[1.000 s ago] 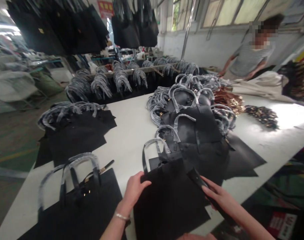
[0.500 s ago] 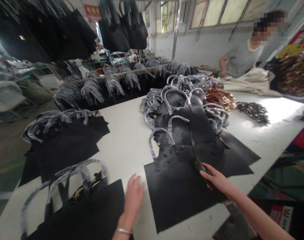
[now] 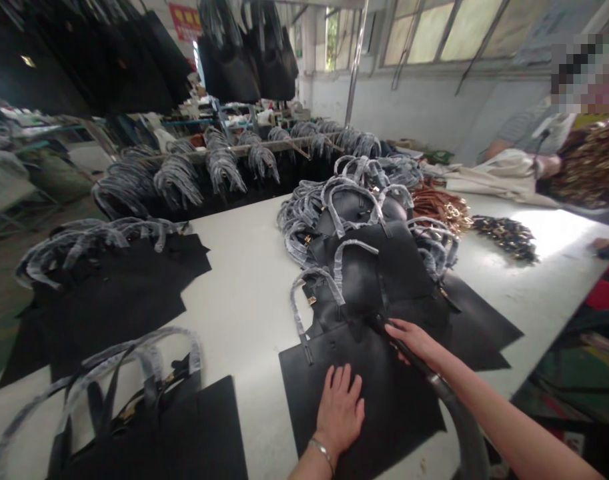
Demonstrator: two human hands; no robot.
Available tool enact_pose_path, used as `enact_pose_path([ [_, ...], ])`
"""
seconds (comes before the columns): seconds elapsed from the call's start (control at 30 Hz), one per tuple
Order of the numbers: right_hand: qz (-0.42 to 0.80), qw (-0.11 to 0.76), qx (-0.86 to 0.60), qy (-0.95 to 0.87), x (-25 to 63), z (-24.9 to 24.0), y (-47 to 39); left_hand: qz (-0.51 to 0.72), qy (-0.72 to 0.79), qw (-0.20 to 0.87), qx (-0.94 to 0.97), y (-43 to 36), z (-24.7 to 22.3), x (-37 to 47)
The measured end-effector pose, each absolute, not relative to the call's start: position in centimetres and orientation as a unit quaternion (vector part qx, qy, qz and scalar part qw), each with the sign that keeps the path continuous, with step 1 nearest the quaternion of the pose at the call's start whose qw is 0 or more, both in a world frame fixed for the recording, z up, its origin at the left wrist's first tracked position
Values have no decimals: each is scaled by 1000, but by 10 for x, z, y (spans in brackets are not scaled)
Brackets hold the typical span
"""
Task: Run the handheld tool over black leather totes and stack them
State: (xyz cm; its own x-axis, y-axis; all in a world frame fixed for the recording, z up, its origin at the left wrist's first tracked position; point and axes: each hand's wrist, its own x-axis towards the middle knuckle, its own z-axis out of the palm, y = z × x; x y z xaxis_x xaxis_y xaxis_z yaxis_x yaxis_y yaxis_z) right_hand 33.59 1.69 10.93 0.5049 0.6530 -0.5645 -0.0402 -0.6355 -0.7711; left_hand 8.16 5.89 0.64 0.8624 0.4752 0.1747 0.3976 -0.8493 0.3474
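My left hand point(image 3: 338, 412) lies flat, fingers spread, on a black leather bag panel point(image 3: 394, 413) at the front of the table. A bracelet circles its wrist. My right hand point(image 3: 414, 343) is wrapped round a black tool handle point(image 3: 401, 350), from which a thick dark hose point(image 3: 459, 413) runs down towards the lower right. The tool's tip is above the panel's upper part, and its exact shape is hard to make out. One wrapped handle point(image 3: 297, 310) stands up from the panel's top left. Behind it are overlapping black panels point(image 3: 404, 260) with more wrapped handles.
Black bags point(image 3: 184, 427) lie at the front left, with a further stack point(image 3: 109, 300) behind on the white table point(image 3: 234, 280). Brown straps point(image 3: 441, 207) and a dark strap pile point(image 3: 507, 237) lie right. A person point(image 3: 529, 133) stands far right; bags point(image 3: 229, 53) hang above.
My left hand has moved right, from the bare table onto the black panel. The right hand has shifted slightly left with the tool. The person at the back has moved right.
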Motion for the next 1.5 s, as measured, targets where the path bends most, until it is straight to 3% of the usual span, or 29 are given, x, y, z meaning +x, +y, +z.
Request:
enact_pose_path([
  [0.27,469,373,-776,-198,337,113,24,126,229,172,950,60,5,84],
  [0.47,402,407,-792,-212,341,126,33,123,234,177,948,60,7,83],
  [0.67,422,373,-794,-227,334,122,19,127,234,173,948,60,6,84],
  [0.87,344,409,-813,-232,341,123,42,115,229,159,953,61,7,85],
  [1.03,355,395,-816,-228,347,135,5,116,232,155,953,60,9,87],
  [1.2,385,366,-807,-257,325,117,5,112,228,143,957,59,16,87],
  [1.37,331,398,-818,-252,336,124,28,108,229,131,958,59,18,88],
  [1.5,335,413,-817,-224,354,146,-21,113,226,130,959,60,19,89],
])
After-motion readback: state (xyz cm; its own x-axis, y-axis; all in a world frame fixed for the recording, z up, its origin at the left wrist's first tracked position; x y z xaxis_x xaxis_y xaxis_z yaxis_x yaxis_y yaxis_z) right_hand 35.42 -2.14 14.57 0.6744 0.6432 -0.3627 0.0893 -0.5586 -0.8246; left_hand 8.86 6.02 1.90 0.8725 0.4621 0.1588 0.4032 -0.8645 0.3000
